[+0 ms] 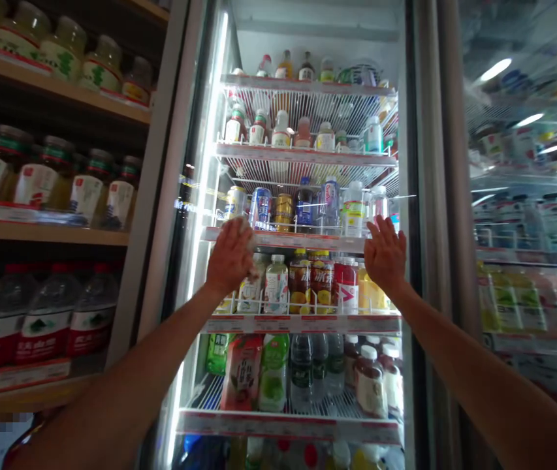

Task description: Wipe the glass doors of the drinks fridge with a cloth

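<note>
Two bare hands reach up in the head view toward a lit glass-door drinks fridge (160, 196), both seen from the back. The left hand (230, 256) and the right hand (384, 254) each have the grip spread, fingers fanned and no held item clearly visible. A pale blur at the left hand's fingertips (245, 233) is too indistinct to identify. Both hands are level with a white price rail (283, 239), one near each end, but whether they touch the rail or the glass cannot be told. Drink cans (261, 207) stand just above the rail, and juice bottles (300, 282) stand just below it. Left of the fridge, a wooden shelf (47, 232) holds labelled jars (36, 184), with red-labelled water bottles (47, 320) on the shelf below. To the right, a neighbouring fridge door (527, 294) shows more bottles behind bright reflections.
</note>
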A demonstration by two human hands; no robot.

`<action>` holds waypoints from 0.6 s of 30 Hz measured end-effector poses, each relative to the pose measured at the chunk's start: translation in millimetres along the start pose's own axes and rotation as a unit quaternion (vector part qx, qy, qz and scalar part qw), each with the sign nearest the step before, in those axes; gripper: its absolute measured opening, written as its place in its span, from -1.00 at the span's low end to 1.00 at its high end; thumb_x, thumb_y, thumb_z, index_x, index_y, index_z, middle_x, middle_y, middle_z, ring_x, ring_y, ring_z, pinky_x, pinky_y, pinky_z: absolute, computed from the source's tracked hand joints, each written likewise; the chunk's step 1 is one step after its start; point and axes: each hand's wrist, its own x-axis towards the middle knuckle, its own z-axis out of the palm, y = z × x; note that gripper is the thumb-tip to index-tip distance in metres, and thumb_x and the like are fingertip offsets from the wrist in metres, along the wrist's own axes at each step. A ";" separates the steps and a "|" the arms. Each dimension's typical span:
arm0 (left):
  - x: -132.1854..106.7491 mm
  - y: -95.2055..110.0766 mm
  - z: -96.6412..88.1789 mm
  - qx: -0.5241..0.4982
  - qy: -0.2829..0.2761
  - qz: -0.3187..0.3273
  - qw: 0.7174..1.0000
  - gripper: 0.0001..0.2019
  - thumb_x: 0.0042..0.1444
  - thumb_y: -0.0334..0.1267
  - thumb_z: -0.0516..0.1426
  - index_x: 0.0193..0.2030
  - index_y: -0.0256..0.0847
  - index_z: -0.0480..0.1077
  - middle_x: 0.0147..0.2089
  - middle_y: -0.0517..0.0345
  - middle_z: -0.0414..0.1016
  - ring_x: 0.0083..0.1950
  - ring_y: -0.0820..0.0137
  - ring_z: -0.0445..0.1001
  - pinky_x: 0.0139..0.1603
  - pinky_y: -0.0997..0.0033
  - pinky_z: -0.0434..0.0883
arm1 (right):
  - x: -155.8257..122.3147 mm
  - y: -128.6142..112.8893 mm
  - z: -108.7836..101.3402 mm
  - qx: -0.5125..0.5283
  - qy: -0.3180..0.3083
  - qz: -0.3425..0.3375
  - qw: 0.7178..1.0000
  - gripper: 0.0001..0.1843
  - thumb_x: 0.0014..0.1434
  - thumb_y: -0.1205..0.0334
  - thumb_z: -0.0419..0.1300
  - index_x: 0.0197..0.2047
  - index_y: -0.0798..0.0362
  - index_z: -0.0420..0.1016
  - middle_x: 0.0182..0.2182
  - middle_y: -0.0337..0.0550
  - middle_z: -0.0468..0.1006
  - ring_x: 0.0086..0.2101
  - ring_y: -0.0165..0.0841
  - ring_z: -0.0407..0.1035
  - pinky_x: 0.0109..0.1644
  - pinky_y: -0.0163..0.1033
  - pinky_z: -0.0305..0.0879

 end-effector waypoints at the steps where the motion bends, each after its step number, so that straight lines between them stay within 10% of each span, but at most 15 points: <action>1: 1.0 -11.3 -3.4 0.010 0.040 -0.068 0.997 -0.52 0.19 -0.22 -0.08 0.25 -0.24 0.11 0.41 -0.07 -0.13 0.43 0.15 -0.23 0.36 -0.10 -0.03 | -0.1 -0.4 0.5 -0.001 -0.001 0.001 1.000 -0.53 0.25 0.21 -0.12 0.21 -0.02 0.23 0.23 -0.07 0.24 0.26 -0.22 0.03 0.26 0.06 -0.05; 5: 13.2 -0.6 2.2 0.014 0.093 -0.178 0.979 -0.51 0.19 -0.23 -0.08 0.25 -0.34 0.11 0.41 -0.18 -0.14 0.42 0.06 -0.24 0.36 -0.20 -0.12 | -0.3 -1.0 0.2 -0.003 -0.003 0.004 1.000 -0.53 0.25 0.21 -0.12 0.21 -0.01 0.22 0.23 -0.06 0.24 0.26 -0.23 0.01 0.27 0.06 -0.08; 8: 11.4 20.7 5.2 -0.014 -0.029 0.010 0.999 -0.53 0.18 -0.26 -0.06 0.24 -0.28 0.14 0.39 -0.09 -0.03 0.42 0.17 -0.18 0.37 -0.04 -0.02 | 0.1 0.6 -1.2 -0.001 -0.001 0.000 1.000 -0.55 0.25 0.20 -0.11 0.18 0.01 0.26 0.22 -0.05 0.26 0.25 -0.23 0.05 0.27 0.04 -0.06; 11: -4.4 -2.8 -10.7 -0.022 -0.119 0.140 0.983 -0.53 0.17 -0.24 -0.04 0.24 -0.14 0.15 0.36 0.07 0.06 0.41 0.28 -0.11 0.36 0.10 0.06 | 0.4 1.7 -1.1 0.004 -0.001 -0.006 1.000 -0.55 0.25 0.19 -0.11 0.16 0.03 0.29 0.22 -0.03 0.27 0.24 -0.22 0.06 0.25 0.03 -0.03; 15: -19.4 -44.1 -27.9 0.044 -0.006 -0.015 0.999 -0.48 0.18 -0.23 -0.07 0.29 -0.22 0.04 0.41 -0.09 -0.11 0.42 0.15 -0.20 0.35 -0.09 0.01 | 0.3 0.3 0.3 0.006 0.000 0.001 1.000 -0.54 0.24 0.21 -0.09 0.18 0.04 0.27 0.22 0.00 0.26 0.26 -0.20 0.03 0.26 0.05 -0.06; 18: -16.4 -21.1 -16.3 0.058 0.037 -0.049 0.996 -0.46 0.19 -0.25 -0.06 0.31 -0.29 0.00 0.41 -0.18 -0.14 0.43 0.11 -0.27 0.35 -0.13 -0.02 | 0.0 0.6 0.2 0.003 0.004 0.000 1.000 -0.54 0.23 0.22 -0.10 0.18 0.01 0.26 0.22 -0.03 0.26 0.25 -0.20 0.05 0.25 0.06 -0.05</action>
